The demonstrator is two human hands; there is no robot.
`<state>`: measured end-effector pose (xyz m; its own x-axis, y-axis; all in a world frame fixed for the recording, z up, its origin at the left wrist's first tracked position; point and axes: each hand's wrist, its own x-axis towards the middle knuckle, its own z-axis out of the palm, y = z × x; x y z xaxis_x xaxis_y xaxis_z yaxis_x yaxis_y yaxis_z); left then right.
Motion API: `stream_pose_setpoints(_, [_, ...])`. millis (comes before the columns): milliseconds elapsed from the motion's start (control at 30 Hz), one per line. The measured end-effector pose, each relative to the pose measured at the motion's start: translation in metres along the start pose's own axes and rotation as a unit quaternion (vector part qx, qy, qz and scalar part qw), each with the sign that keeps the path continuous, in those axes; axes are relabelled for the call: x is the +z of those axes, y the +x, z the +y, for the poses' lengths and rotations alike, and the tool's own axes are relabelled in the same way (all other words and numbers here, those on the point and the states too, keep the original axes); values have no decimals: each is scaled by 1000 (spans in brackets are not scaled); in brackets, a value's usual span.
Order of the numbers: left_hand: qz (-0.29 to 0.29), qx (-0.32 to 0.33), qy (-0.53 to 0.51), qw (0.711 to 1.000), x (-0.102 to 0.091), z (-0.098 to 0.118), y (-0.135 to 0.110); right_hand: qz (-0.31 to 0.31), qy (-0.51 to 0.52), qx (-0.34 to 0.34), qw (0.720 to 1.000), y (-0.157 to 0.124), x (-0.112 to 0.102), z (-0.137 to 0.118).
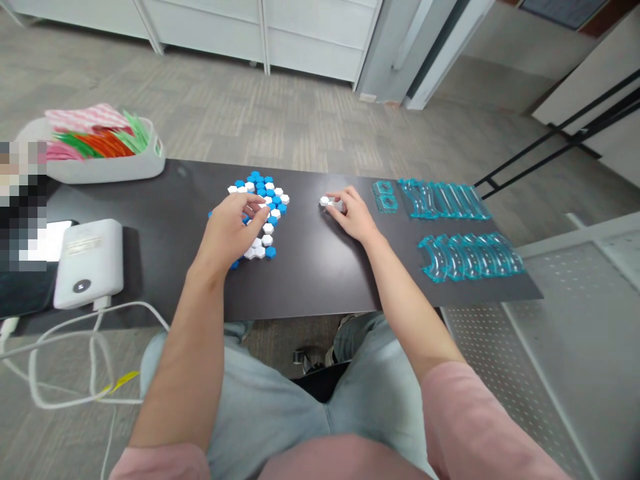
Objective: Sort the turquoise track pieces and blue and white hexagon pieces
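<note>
Hexagon tiles (265, 200), blue and white, sit clustered on the dark surface (310, 280). The left hand (233, 227) rests on the cluster, and I cannot tell its grip. The right hand (353, 213), right of the cluster, pinches loose white tiles (325, 200).

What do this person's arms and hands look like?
Both arms are bare from the elbow down. The left hand and right hand wear no gloves, and no watch, ring or bracelet shows. Pink sleeves, the left sleeve and right sleeve, cover the upper arms.

Left hand (227, 230) on hexagon tiles (259, 181)
</note>
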<state>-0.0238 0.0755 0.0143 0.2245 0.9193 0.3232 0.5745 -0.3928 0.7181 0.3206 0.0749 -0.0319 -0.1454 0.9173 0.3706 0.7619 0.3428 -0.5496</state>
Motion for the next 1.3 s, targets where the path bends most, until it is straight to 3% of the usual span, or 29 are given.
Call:
stream_pose_setpoints(233, [-9,23,-13,1000,12,0,3,-4,-12,22,1000,8,7,0])
stream_pose_setpoints(500, [-25,28,-3,999,24,0,6,15,-14,70,997,13,-8,12])
stream_pose_setpoints(800, [-25,3,22,999,12,1,6,39,-8,95,995,11,-22,31])
stream_pose_setpoints(967, [-7,-53,70,996,-5,-9,7,50,-14,22,998,12,-13,3])
stream_pose_setpoints(1167, [-33,-68,131,988,-5,-10,1,-115,26,-149,982,5,22,-62])
stream_pose_setpoints(1300, [-23,-73,176,981,9,5,-5,-176,50,-203,962,-1,40,-80])
